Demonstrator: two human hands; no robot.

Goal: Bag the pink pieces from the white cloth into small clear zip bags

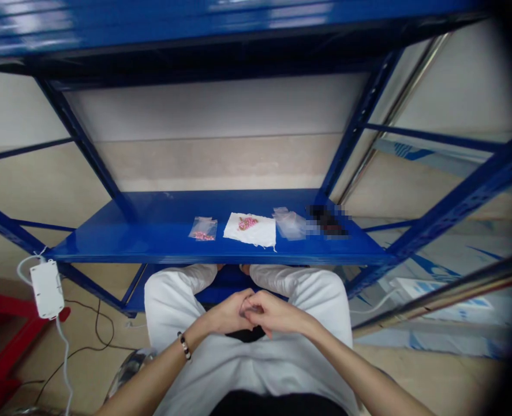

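Note:
My left hand (228,312) and my right hand (273,312) are clasped together over my lap, below the shelf's front edge. Their fingers are curled against each other, and no object shows between them. On the blue shelf (160,222) in front of me lies a white cloth (256,236) with a small heap of pink beads (247,223) on it. To its left is a clear zip bag (202,224) holding more pink pieces. Clear plastic bags (290,223) lie just right of the cloth.
A dark, pixelated item (328,221) sits at the shelf's right end. A blue upper shelf (195,29) crosses overhead. The white power strip (48,289) hangs by the left post, above loose cables and a red stool (4,329). Wrapped panels (446,260) lean at right.

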